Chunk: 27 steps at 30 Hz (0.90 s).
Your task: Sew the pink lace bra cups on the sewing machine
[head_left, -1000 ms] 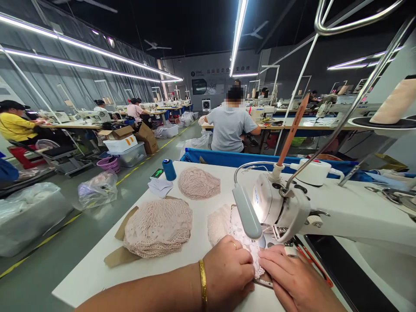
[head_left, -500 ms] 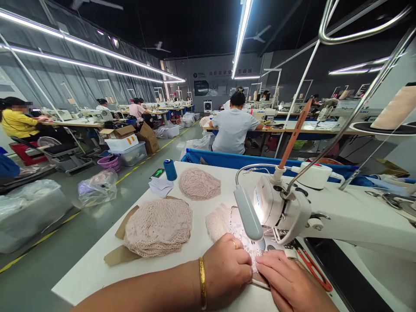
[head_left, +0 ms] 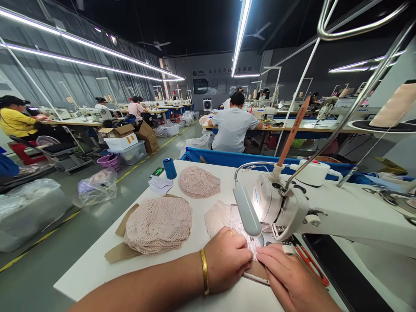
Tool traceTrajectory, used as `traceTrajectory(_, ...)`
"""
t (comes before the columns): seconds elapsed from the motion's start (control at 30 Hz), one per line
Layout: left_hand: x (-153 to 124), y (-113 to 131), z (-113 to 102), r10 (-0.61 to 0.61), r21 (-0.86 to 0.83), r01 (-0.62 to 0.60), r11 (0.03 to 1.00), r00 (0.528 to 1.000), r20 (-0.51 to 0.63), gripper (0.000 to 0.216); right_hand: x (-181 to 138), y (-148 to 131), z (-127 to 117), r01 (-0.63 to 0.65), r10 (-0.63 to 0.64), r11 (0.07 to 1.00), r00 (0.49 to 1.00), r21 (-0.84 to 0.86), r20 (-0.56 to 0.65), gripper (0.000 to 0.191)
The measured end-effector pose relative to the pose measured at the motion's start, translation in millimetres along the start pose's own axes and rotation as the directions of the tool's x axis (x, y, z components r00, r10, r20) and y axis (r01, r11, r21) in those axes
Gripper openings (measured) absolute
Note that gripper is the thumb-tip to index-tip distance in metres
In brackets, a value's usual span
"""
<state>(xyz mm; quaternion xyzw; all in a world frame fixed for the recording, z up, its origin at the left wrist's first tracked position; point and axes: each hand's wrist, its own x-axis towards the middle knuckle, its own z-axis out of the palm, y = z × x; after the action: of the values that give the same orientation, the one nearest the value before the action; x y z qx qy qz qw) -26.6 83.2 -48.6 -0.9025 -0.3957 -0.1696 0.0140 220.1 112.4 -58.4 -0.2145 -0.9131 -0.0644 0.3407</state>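
Under the lit head of a white sewing machine (head_left: 266, 201) lies a pale lace piece (head_left: 238, 219), its front part between my hands. My left hand (head_left: 227, 258), with a gold bangle and a ring, is closed, its curled fingers pressing and gripping the lace at the left of the needle area. My right hand (head_left: 289, 271) lies at the right, fingers stretched out and close together, tips touching the lace edge. A brown panel with a white rim (head_left: 260, 272) shows beneath the hands. The needle itself is hidden by the grey lamp (head_left: 247, 210).
Stacked beige lace pieces (head_left: 159, 225) lie on brown card at the left; another lace stack (head_left: 199, 182) sits behind. A blue thread spool (head_left: 169, 168) stands near the far corner. Right of the hands are orange thread snips (head_left: 312, 262) and a black phone-like slab (head_left: 344, 273). Co-workers sit beyond.
Both hands have moved slightly up and forward toward the machine head with the lace. More of the brown panel shows between them.
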Motion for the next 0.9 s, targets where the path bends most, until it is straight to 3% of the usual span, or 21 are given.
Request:
traceTrajectory(0.13, 8, -8, 3, -0.051, -0.083, 0.052, 0.995, 0.999, 0.01, 0.011, -4, 2, 8, -0.12, 0.117, 0.991, 0.992, 0.061, 0.047, 0.032)
traceTrajectory(0.33, 14, -13, 4, -0.142, -0.226, 0.121, 0.967, 0.987, -0.077, 0.016, -11, 10, 18, -0.249, 0.226, 0.954, 0.963, 0.169, 0.146, 0.041)
traceTrajectory(0.5, 9, -11, 2, -0.101, -0.199, 0.088, 0.976, 0.993, -0.058, 0.007, -8, 6, 15, -0.203, 0.18, 0.961, 0.975, 0.186, 0.133, 0.039)
traceTrajectory(0.73, -5, -6, 1, 0.08, -0.089, -0.086, 0.992, 0.995, -0.064, 0.007, -20, 7, 9, 0.0, -0.002, 1.0, 0.995, 0.016, 0.102, 0.037)
traceTrajectory(0.9, -5, -4, -2, 0.112, -0.069, -0.115, 0.991, 0.993, -0.042, 0.007, -14, 7, 5, 0.078, -0.075, 0.996, 0.996, -0.038, 0.057, 0.037)
